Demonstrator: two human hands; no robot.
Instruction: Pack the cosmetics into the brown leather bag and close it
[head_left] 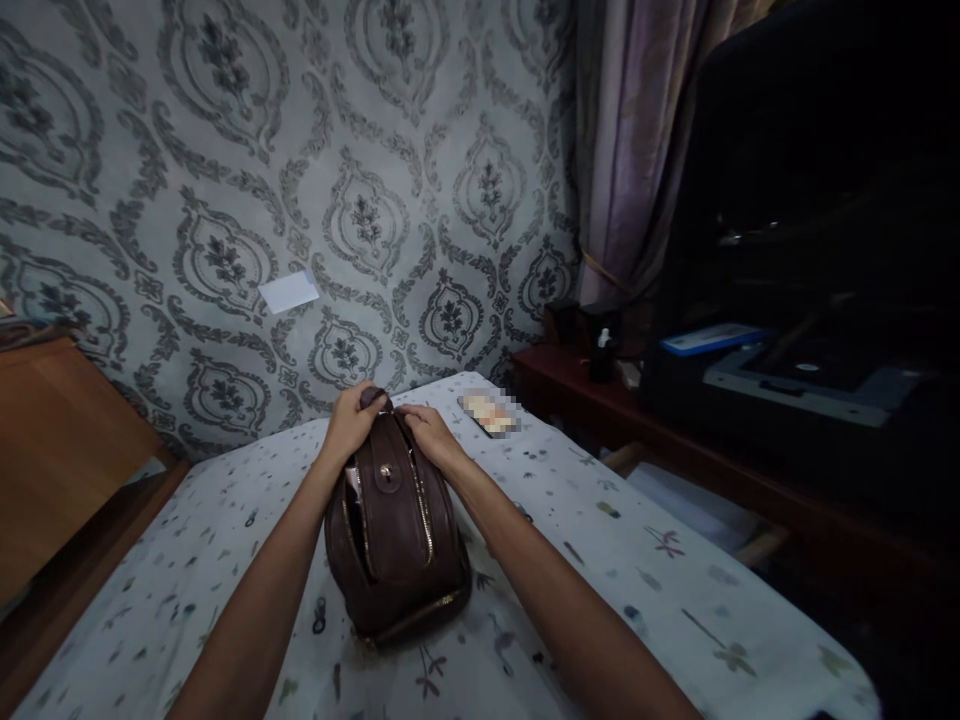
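A dark brown leather bag (390, 530) with gold zippers and a small gold clasp stands on the patterned bedsheet (600, 600). My left hand (351, 418) is closed around the carry loop at its top. Just to the right, my right hand (431, 432) has its fingers pinched at the bag's upper edge, close to the end of the right zipper. Whether they hold a zipper pull there is hidden. On the left side of the bag a zipper gapes and something pale shows inside.
A phone (490, 413), partly blurred out, lies on the bed beyond my right hand. At right stands a dark red cabinet (547, 375) with an open drawer (697, 505) and a small dark bottle (602, 358). An orange-brown wooden board (67, 450) borders the left.
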